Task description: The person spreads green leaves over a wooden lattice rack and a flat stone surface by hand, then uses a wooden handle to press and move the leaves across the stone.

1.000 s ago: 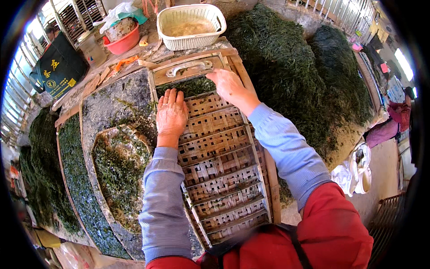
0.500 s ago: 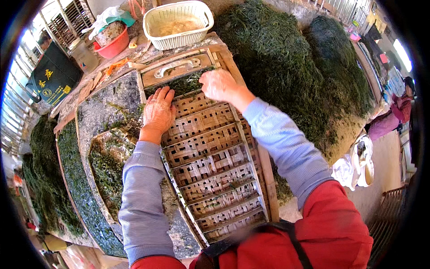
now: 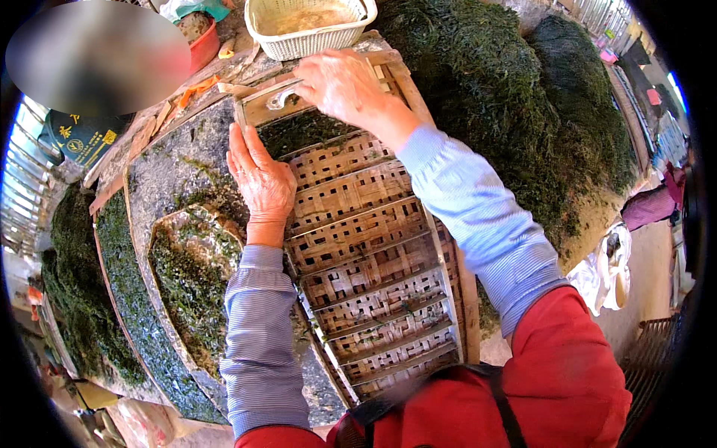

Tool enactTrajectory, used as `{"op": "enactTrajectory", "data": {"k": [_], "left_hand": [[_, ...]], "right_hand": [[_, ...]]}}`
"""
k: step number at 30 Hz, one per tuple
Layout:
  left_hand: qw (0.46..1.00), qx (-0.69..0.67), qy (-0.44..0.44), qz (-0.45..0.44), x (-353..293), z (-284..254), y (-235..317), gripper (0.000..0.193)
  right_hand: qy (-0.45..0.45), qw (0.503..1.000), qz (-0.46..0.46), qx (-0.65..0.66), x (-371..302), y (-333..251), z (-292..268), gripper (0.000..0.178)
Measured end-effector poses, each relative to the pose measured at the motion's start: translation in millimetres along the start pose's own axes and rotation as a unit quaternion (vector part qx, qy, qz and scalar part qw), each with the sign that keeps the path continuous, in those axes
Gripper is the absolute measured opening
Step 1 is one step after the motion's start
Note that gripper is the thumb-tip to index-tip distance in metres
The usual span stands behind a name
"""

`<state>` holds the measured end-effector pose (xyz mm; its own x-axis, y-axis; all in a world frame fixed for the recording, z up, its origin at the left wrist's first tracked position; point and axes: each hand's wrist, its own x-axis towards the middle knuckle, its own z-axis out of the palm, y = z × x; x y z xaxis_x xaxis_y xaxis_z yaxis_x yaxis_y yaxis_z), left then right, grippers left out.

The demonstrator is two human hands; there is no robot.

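Beside a stringy dark green heap (image 3: 478,104), the surface (image 3: 233,75) carried a woven bamboo rack (image 3: 358,220) and a white basket (image 3: 314,46), the left hand (image 3: 261,179) flat and empty at the rack's upper left edge, the right hand (image 3: 337,86) half-curled over a pale handle (image 3: 279,99), its grip unclear.

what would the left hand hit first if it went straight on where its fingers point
The left hand would probably meet the wooden frame near its upper left corner; depth is unclear, so it might pass above.
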<state>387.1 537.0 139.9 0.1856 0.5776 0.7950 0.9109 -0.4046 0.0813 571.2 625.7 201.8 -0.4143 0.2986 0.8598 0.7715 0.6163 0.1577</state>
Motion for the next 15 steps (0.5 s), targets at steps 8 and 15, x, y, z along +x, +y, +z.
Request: {"op": "enactTrajectory", "data": {"k": [8, 15], "left_hand": [[0.999, 0.014, 0.031, -0.011, -0.7, 2.1, -4.1, 0.074], [0.991, 0.068, -0.096, 0.068, 2.3, 14.2, 1.0, 0.046]], "right_hand": [[-0.179, 0.981, 0.065, 0.029, 0.3, -16.9, 0.3, 0.016], [-0.079, 0.992, 0.059, 0.074, -52.6, -39.0, -2.2, 0.008]]}}
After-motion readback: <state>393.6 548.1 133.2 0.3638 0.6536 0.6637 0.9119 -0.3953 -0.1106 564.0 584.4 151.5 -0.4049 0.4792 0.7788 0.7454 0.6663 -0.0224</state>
